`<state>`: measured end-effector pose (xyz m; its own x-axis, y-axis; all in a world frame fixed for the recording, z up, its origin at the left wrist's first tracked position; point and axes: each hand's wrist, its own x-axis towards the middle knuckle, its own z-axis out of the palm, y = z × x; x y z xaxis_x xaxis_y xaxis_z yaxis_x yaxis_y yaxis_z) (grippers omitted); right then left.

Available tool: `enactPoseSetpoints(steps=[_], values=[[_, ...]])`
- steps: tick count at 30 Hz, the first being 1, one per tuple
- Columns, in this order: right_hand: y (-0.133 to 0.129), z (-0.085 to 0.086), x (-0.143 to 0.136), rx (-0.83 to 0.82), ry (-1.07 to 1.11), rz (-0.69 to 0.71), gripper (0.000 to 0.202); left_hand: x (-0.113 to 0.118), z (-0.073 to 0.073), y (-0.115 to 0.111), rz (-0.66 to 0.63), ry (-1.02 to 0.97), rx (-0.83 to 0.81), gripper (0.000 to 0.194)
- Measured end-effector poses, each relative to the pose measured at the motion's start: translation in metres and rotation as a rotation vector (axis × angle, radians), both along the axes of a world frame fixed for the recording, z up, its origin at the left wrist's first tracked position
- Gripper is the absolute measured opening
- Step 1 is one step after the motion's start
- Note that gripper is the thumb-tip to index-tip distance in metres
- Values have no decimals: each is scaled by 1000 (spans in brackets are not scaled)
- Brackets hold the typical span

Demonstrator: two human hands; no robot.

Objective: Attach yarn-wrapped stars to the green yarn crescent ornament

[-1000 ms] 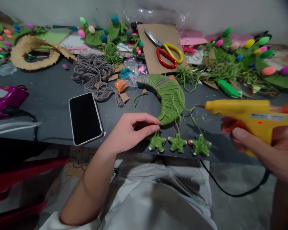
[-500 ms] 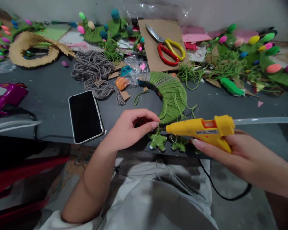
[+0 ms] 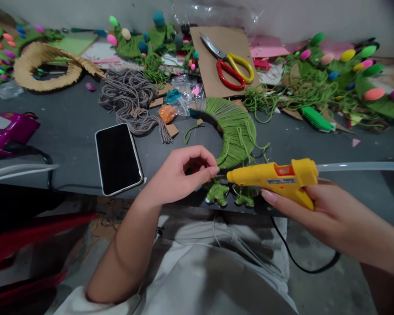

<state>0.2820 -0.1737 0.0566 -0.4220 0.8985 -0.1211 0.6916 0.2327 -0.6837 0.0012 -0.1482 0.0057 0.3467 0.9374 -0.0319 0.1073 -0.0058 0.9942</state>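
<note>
My left hand [image 3: 187, 175] pinches at the lower end of a crescent wrapped in green yarn [image 3: 238, 131]; what lies between its fingertips is too small to make out. My right hand [image 3: 318, 210] is wrapped round a yellow glue gun [image 3: 272, 177] whose nozzle points left, close to my left fingertips. A clear glue stick [image 3: 357, 166] sticks out of the gun's back. Just below the nozzle, at the table's front edge, are two small green yarn-wrapped figures, one on the left [image 3: 217, 194] and one on the right [image 3: 245, 197].
A black-screened phone [image 3: 118, 159] lies left of my left hand. Behind are grey yarn [image 3: 128, 92], scissors [image 3: 228, 65] on cardboard [image 3: 203, 81], a tan wrapped ring [image 3: 24, 72] and green yarn scraps [image 3: 315, 89]. A purple tool [image 3: 18, 133] sits far left; a black cable [image 3: 295, 258] hangs at right.
Both hands and the glue gun stay almost in place. The fingers of my left hand have shifted very slightly at the crescent's lower end.
</note>
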Motion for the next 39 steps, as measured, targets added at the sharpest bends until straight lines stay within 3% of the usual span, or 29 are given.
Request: enactPoseSetpoints(steps=[6,16,27,35,39], values=[[-4,2,4,-210,-79,-56,58,0,0,2,19,-45,16,16],[-7,0,4,-131,-68,-3,54,-2,1,1,-4,-97,16,14],[-13,6,-2,-343,-143,-42,55,-1,-3,1,2,-110,6,14],[-10,5,-1,-333,-140,-51,61,-1,-2,1,0,-109,-28,17],[-7,2,1,-229,-117,-22,60,-1,-2,2,16,-109,-37,18]])
